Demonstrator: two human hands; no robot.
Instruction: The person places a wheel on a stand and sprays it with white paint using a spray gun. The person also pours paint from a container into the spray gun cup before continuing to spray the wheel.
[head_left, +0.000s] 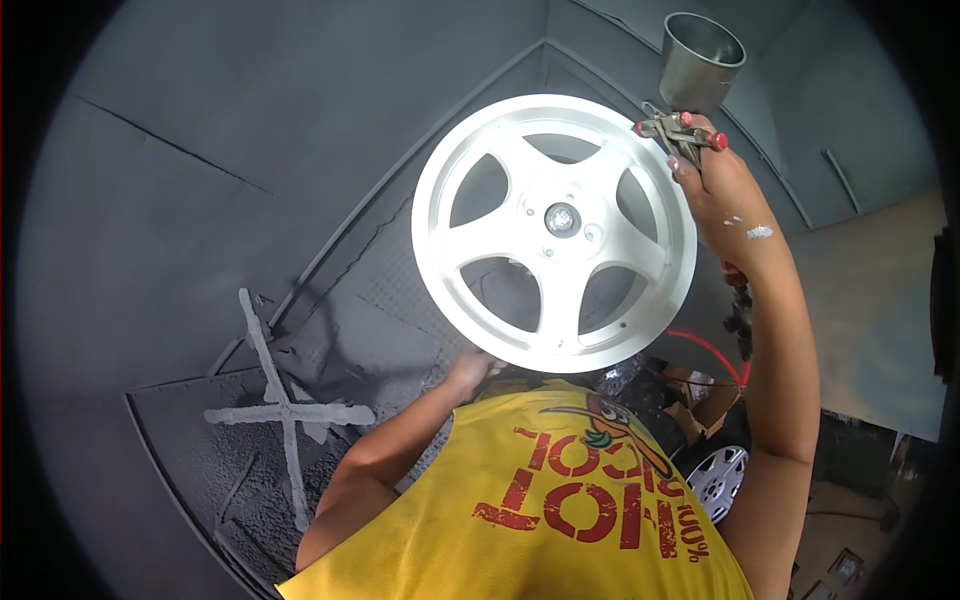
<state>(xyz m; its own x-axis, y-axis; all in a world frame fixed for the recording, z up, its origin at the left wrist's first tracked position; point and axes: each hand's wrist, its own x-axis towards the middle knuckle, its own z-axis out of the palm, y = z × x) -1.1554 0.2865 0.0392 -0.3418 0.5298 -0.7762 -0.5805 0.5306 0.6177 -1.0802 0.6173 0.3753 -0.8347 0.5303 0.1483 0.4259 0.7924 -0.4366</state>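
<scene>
R hand (pixel 732 197): curled round spray gun (pixel 684 138), metal cup (pixel 702 80) on top, at wheel's upper R edge; gap unclear | L hand (pixel 472 374): at wheel's lower L edge, fingers part hidden, grip can't tell | white 5-spoke wheel (pixel 562 220): ctr, face to cam | tip: gun sq. to face, even standoff, steady overlapping passes; keep L fingers & red hose (pixel 712 348) off wet coat, if wet

A grey cross (pixel 284 411) stands left, a cardboard box (pixel 714 411) and silver wheel (pixel 716 483) right.

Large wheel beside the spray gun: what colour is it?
The large wheel is white; it shows best in the head view.
</scene>
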